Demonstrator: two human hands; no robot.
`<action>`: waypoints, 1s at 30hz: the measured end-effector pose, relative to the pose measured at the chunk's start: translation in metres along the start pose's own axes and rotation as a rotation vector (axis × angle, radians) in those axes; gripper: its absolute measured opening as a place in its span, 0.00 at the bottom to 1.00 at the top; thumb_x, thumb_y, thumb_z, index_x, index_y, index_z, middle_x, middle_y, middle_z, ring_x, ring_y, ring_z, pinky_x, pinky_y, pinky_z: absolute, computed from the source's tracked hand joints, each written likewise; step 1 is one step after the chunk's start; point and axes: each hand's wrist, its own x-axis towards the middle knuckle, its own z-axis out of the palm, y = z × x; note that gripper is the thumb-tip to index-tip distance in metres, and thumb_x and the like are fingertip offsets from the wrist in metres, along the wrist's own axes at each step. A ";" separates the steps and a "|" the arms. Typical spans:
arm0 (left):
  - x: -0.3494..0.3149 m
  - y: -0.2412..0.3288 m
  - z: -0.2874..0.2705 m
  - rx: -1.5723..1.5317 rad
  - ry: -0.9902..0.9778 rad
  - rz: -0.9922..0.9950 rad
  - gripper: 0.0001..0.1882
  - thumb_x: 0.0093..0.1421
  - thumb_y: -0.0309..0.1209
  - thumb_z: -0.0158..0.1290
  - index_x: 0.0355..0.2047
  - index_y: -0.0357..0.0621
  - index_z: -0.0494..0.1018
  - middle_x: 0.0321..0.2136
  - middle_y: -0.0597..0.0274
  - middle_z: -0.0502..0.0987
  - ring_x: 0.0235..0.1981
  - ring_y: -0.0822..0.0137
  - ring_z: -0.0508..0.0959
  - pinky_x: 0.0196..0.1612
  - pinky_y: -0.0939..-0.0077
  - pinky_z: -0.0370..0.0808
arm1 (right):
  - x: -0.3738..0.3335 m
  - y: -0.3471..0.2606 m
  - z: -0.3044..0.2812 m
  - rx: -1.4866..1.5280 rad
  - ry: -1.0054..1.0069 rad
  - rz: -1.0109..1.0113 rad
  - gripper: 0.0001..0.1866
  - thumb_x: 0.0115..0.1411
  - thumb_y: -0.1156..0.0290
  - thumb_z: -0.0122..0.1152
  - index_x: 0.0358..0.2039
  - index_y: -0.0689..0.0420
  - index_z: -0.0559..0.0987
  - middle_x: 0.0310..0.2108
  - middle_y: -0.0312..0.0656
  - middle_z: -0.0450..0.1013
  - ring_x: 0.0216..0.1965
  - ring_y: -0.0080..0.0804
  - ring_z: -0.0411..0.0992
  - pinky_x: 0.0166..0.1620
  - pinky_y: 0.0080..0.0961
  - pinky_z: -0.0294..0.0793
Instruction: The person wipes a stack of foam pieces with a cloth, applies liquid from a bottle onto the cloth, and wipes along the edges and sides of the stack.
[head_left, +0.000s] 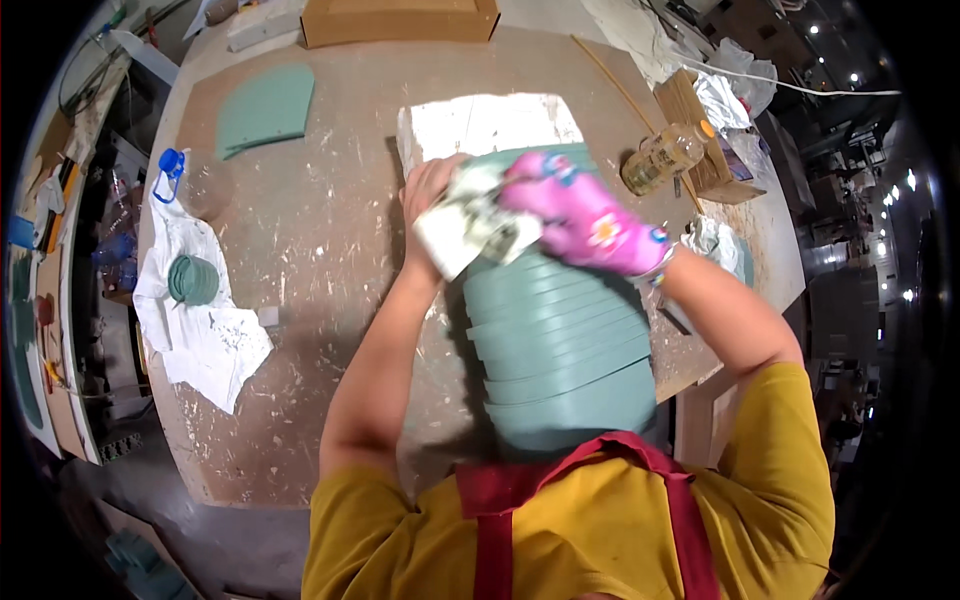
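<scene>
A stack of green curved panels stands on the worktable in front of me, nested in overlapping layers. My right hand, in a pink flowered glove, is closed on a stained white rag and presses it onto the top of the stack; hand and rag are slightly blurred. My bare left hand grips the left edge of the stack near its far end. Part of that hand is hidden behind the rag. Beyond the panels, a white paint-worn board lies flat on the table.
A flat green piece lies far left. Nearer, a white cloth carries a small green roll, with a blue-capped item above. To the right are an orange-capped bottle, a wooden stick and an open box. A cardboard box stands behind.
</scene>
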 end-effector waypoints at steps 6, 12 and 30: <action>0.008 0.022 0.003 -0.083 0.072 -0.104 0.11 0.64 0.32 0.43 0.39 0.43 0.74 0.34 0.57 0.76 0.43 0.55 0.71 0.47 0.60 0.65 | -0.014 0.004 -0.017 -0.017 -0.004 0.199 0.13 0.49 0.71 0.63 0.36 0.57 0.74 0.35 0.45 0.68 0.35 0.41 0.71 0.39 0.37 0.74; 0.015 0.028 -0.012 -0.065 0.012 -0.084 0.12 0.65 0.33 0.42 0.42 0.44 0.74 0.37 0.57 0.76 0.46 0.55 0.69 0.51 0.62 0.62 | -0.031 0.017 -0.013 -0.083 0.046 0.133 0.13 0.49 0.71 0.63 0.36 0.58 0.74 0.31 0.46 0.67 0.34 0.40 0.70 0.36 0.36 0.74; 0.020 0.038 -0.005 0.030 -0.053 -0.145 0.13 0.65 0.35 0.42 0.43 0.45 0.74 0.38 0.57 0.75 0.48 0.55 0.69 0.49 0.61 0.62 | -0.057 0.008 -0.029 -0.258 0.143 0.558 0.14 0.53 0.75 0.58 0.42 0.59 0.73 0.37 0.47 0.70 0.36 0.44 0.72 0.41 0.36 0.74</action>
